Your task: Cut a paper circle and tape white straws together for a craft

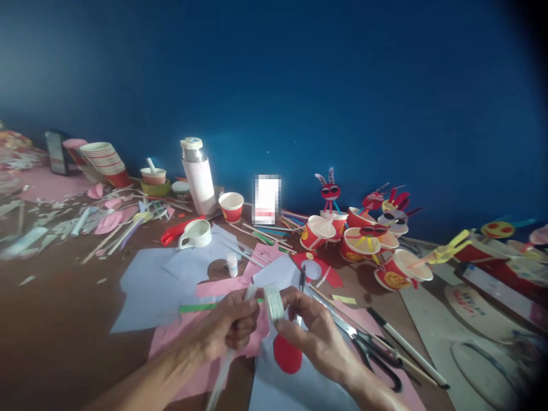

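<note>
My right hand (pixel 314 331) holds a roll of tape (pixel 273 303) upright between thumb and fingers, its pale greenish side facing me. Close beside it, my left hand (pixel 240 319) is closed around thin whitish strips (pixel 221 379), which stick out above the fist and hang below it. Whether tape runs between the two hands is hard to make out. Under my right hand a red paper circle (pixel 287 355) lies on pale blue paper (pixel 274 388). Black-handled scissors (pixel 372 354) rest right of that hand, with a pen (pixel 303 278) just behind it.
Paper cups with cut-paper figures (pixel 329 191) crowd the right side. At the back stand a white thermos (pixel 199 180), a red cup (pixel 232 207) and stacked cups (pixel 107 165). Paper scraps (pixel 115 220) cover the left; a white mug (pixel 196 234) stands mid-table.
</note>
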Available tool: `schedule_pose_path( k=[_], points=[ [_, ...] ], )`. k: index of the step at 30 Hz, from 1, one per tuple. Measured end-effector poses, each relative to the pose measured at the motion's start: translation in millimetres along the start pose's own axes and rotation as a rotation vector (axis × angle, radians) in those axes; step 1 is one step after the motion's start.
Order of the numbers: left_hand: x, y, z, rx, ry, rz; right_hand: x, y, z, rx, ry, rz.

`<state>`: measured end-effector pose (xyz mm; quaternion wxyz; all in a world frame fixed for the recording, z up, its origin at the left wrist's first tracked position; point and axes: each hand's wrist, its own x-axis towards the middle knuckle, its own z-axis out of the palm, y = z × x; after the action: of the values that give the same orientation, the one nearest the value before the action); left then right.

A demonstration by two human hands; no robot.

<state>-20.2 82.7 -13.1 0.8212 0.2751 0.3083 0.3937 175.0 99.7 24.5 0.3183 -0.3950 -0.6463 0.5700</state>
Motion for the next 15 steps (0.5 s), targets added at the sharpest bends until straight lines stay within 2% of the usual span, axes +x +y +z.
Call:
schedule_pose_path(
  k=[3,7,11,15],
  points=[
    [-0.7,-0.8,0.9,0.013,-0.014,-0.027,0.0,0.8,2.7,-0.259,0.049,-0.172],
    [-1.7,-0.7,3.0,0.028,-0.006,-0.049,0.9,6.1,9.0,-0.352,0.059,-0.323],
    [-2.6,1.1,6.3,0.066,-0.002,-0.047,1.1,7.8,10.7,-0.341,0.023,-0.362],
    [-3.0,1.0,8.3,0.079,-0.016,-0.030,0.2,8.4,10.0,-0.251,0.010,-0.344]
  ],
)
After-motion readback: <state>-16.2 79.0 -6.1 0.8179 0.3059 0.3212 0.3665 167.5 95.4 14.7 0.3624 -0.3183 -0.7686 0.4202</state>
